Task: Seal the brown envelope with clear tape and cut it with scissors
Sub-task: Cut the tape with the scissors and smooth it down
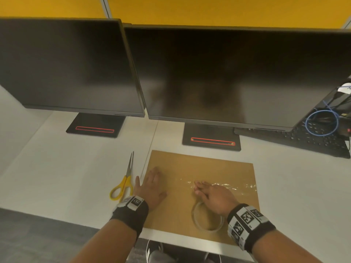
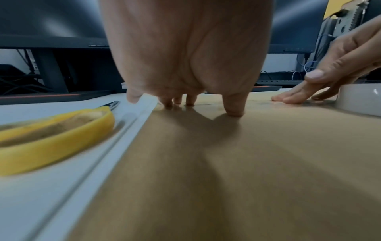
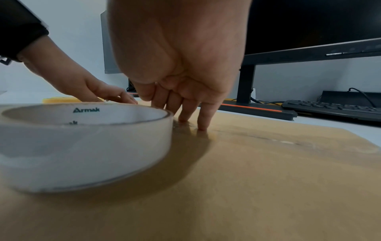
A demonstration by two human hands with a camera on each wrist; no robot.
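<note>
The brown envelope (image 1: pixel 209 168) lies flat on the white desk, with a strip of clear tape (image 1: pixel 233 186) stuck across its right half. My left hand (image 1: pixel 152 185) lies flat on the envelope's left edge with fingers spread (image 2: pixel 233 106). My right hand (image 1: pixel 210 194) presses straight fingers (image 3: pixel 203 120) onto the left end of the tape strip. The clear tape roll (image 1: pixel 208 219) (image 3: pixel 82 143) rests on the envelope just under my right wrist. Yellow-handled scissors (image 1: pixel 124 181) (image 2: pixel 51 137) lie closed on the desk left of the envelope.
Two dark monitors (image 1: pixel 228 73) on black stands (image 1: pixel 210 139) rise behind the envelope. A black keyboard (image 1: pixel 313 141) with a coiled blue cable (image 1: pixel 322 122) sits at the back right. The desk's front edge (image 1: pixel 190 242) runs just below the envelope.
</note>
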